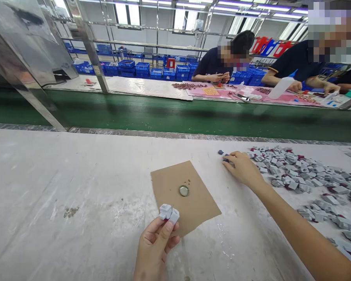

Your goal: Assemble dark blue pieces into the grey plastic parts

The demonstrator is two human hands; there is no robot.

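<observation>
My left hand (155,246) is near the bottom middle, fingers pinched on two small white-grey square parts (169,213) held just above the near edge of a brown cardboard sheet (199,203). A small round metal cap (184,190) lies on the cardboard with a few tiny brown bits beside it. My right hand (242,168) reaches out to the left end of a spread of several grey and dark-red small parts (298,173), fingers curled down on a small dark blue part (226,159) on the table. Another dark blue part (220,152) lies just beyond.
The white worktable (76,195) is scuffed and stained. A green conveyor belt (163,115) runs across behind it. Two people sit at the far bench on the right with pink mats, small parts and a white bottle (281,86). Blue bins (140,68) are stacked behind. A metal frame post (32,93) slants at left.
</observation>
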